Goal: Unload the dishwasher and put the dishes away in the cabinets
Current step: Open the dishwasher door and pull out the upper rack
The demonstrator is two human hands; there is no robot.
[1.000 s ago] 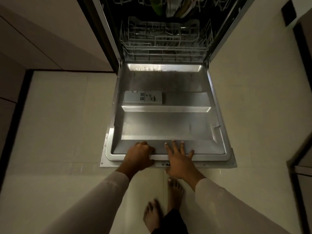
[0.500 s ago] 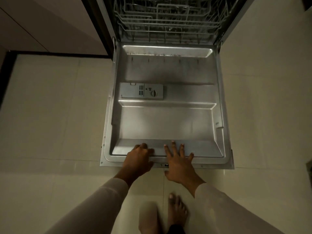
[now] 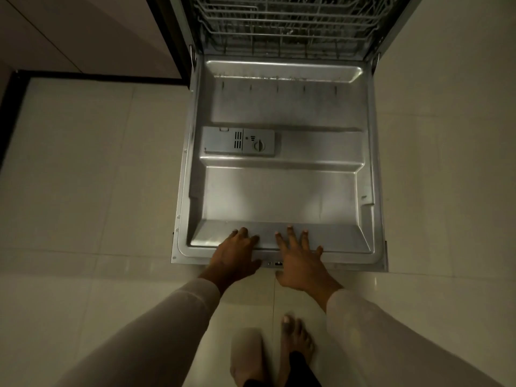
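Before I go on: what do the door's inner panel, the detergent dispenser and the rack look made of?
Door's inner panel: likely stainless steel, brushed, with soft streaked highlights and pressed ridges. Detergent dispenser: grey moulded plastic, matte, with slots and a dial. Rack: wire, apparently with a pale coating; too dim to be sure.

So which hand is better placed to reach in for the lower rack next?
Right, narrowly. The right hand lies flat on the near edge of the dishwasher door, fingers straight toward the lower rack; the left hand curls its fingers over that edge. Both sit equally far away.
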